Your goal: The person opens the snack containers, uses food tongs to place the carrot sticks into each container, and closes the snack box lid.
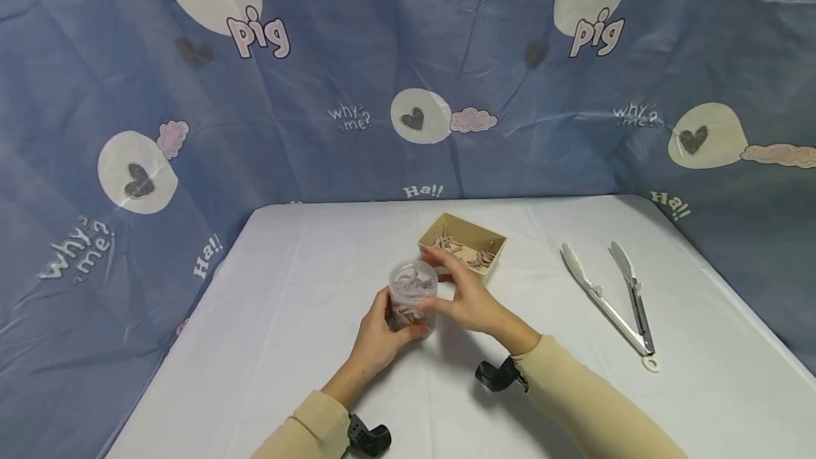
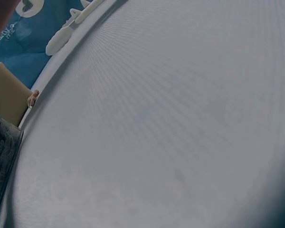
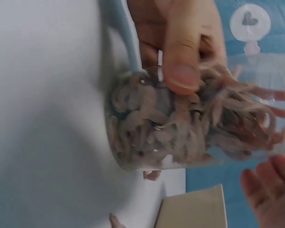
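A clear plastic jar (image 1: pixel 411 289), well filled with pale brownish curled strips, stands upright on the white-covered table. My left hand (image 1: pixel 376 340) grips its lower side, the thumb lying across the near face. At the jar's top, my right hand (image 1: pixel 470 300) holds the rim between thumb and fingers. The right wrist view shows the strips (image 3: pixel 180 123) through the wall, with the left thumb (image 3: pixel 183 61) pressed on it and the right fingers (image 3: pixel 268 183) by the top end. Only a dark edge of the jar (image 2: pixel 4 156) enters the left wrist view.
Just behind the jar, a tan box (image 1: pixel 462 229) contains more strips. Metal tongs (image 1: pixel 612 314) lie spread on the right side of the table. A few loose strips (image 3: pixel 152 175) lie near the jar. A blue patterned cloth (image 1: pixel 357 55) hangs beyond the table (image 1: pixel 287 289).
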Action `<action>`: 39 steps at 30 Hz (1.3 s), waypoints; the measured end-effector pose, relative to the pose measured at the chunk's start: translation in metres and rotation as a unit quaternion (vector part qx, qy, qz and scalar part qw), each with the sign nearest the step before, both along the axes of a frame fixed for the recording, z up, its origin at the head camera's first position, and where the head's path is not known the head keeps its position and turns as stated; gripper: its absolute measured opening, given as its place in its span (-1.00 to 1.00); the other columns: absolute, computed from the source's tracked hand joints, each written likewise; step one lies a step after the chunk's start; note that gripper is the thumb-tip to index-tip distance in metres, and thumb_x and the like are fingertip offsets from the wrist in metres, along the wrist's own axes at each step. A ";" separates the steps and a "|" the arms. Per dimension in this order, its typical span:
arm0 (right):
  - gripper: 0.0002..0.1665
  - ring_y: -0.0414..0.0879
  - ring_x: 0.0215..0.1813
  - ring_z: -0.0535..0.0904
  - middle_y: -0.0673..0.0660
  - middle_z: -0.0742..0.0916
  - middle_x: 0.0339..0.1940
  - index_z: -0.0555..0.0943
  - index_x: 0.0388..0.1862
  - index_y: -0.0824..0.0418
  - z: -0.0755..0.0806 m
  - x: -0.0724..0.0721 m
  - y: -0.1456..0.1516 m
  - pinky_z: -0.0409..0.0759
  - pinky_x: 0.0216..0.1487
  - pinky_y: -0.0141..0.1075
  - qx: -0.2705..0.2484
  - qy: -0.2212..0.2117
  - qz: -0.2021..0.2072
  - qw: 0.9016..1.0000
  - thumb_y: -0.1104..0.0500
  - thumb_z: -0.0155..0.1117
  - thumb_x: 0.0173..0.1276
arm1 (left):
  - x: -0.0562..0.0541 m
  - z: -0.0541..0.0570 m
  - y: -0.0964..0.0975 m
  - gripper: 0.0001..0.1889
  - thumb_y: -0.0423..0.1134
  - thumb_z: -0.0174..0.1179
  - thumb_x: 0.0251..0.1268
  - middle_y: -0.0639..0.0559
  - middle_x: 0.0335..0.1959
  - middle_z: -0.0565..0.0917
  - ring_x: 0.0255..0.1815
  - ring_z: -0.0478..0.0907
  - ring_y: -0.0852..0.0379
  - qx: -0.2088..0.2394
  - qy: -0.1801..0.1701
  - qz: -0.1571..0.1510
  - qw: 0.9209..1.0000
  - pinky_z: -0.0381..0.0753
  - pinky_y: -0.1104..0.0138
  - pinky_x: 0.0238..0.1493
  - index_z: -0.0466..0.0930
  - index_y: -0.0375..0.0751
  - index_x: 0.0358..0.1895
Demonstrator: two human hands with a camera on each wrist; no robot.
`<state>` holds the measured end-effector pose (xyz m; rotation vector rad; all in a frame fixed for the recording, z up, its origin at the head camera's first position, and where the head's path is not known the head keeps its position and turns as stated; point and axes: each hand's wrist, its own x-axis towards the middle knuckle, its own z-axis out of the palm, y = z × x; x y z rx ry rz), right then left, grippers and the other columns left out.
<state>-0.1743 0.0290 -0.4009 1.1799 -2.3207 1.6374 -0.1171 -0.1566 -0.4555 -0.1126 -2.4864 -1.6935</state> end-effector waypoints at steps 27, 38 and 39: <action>-0.04 0.26 0.31 0.50 0.37 0.52 0.36 0.23 0.49 0.34 -0.007 0.001 -0.002 0.55 0.32 0.07 -0.051 -0.025 0.020 0.998 0.38 0.44 0.11 | 0.001 0.002 0.002 -0.09 -0.19 0.55 -0.04 -0.12 0.31 0.51 0.39 0.43 -0.12 -0.006 -0.002 0.010 1.000 0.40 -0.06 0.44 0.23 -0.18 0.41; -0.02 0.23 0.38 0.46 0.29 0.42 0.48 0.14 0.56 0.19 0.001 -0.005 0.005 0.41 0.44 0.15 -0.003 -0.085 0.063 0.994 0.33 0.39 0.21 | -0.001 0.001 0.001 -0.09 -0.14 0.51 0.03 -0.11 0.34 0.47 0.42 0.40 -0.12 -0.008 -0.011 -0.008 1.000 0.37 -0.06 0.48 0.19 -0.17 0.44; -0.03 0.24 0.36 0.48 0.31 0.43 0.47 0.15 0.55 0.21 0.001 -0.005 0.005 0.42 0.42 0.15 -0.003 -0.079 0.061 0.995 0.33 0.38 0.22 | -0.001 0.002 0.001 -0.10 -0.13 0.51 0.03 -0.11 0.34 0.48 0.41 0.40 -0.12 -0.012 -0.012 -0.007 1.000 0.38 -0.06 0.47 0.19 -0.17 0.44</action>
